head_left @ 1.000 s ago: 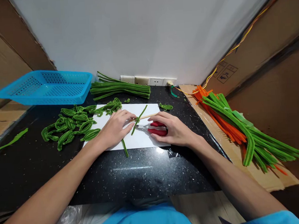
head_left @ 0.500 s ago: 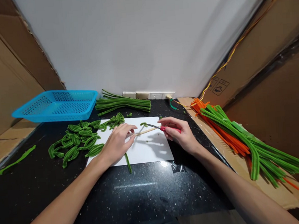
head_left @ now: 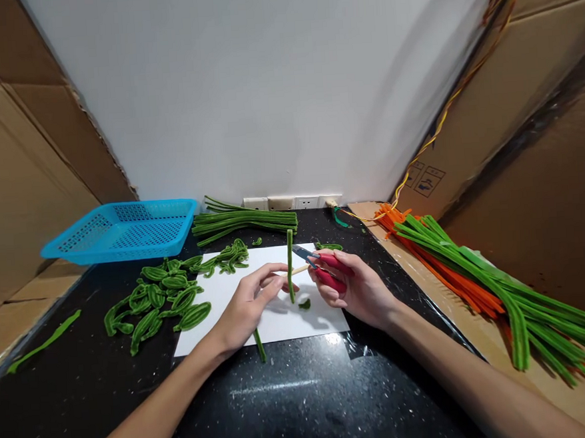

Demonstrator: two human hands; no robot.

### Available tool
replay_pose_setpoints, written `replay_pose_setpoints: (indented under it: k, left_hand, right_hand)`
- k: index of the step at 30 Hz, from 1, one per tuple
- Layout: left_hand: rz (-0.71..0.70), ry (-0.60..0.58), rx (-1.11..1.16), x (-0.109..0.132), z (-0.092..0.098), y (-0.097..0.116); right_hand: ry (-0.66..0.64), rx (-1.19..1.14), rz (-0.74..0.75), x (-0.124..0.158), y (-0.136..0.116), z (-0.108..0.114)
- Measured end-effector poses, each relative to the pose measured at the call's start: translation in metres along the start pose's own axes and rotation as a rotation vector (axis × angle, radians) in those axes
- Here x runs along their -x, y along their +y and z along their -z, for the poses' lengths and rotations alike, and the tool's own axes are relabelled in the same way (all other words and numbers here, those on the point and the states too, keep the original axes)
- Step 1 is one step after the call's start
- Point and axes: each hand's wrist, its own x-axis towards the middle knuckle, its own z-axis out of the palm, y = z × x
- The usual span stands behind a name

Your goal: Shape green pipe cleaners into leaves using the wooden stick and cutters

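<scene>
My left hand [head_left: 251, 305] is closed, its thumb and fingertips pinching a short green pipe cleaner [head_left: 289, 249] that stands nearly upright. A thin wooden stick [head_left: 300, 270] spans the gap between both hands; which hand carries it I cannot tell. Red-handled pliers [head_left: 329, 273] are in my right hand [head_left: 360, 287], handles spread and metal jaws just right of the pipe cleaner. Beneath lies a white sheet [head_left: 280, 330] bearing a small curled green scrap [head_left: 304, 304]. Another green stem [head_left: 259, 347] sticks out below my left hand. Looped green pipe-cleaner leaves [head_left: 174, 280] are heaped to the left.
A blue mesh basket [head_left: 119, 251] stands at the back left. Long dark green pipe cleaners [head_left: 245, 222] lie by the wall sockets [head_left: 306, 203]. On cardboard at the right are bright green [head_left: 476, 273] and orange bundles [head_left: 441, 272]. A yellow wire [head_left: 427, 139] hangs along the right wall.
The small green piece at the pliers' tip now lies on the paper, and the pliers' handles have spread. A pipe cleaner now stands upright at my left fingertips. The camera view has tilted upward.
</scene>
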Motion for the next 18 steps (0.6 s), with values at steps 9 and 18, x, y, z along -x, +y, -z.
replay_pose_setpoints:
  k: [9, 18]
  left_hand:
    - [-0.033, 0.099, 0.037, -0.0033, -0.002, -0.0006]
    - [0.035, 0.142, 0.18, -0.0053, 0.0013, -0.0032]
  right_hand:
    - [-0.035, 0.03, 0.114, -0.002, 0.0042, -0.003]
    - [-0.079, 0.095, 0.111, -0.0025, 0.009, -0.0035]
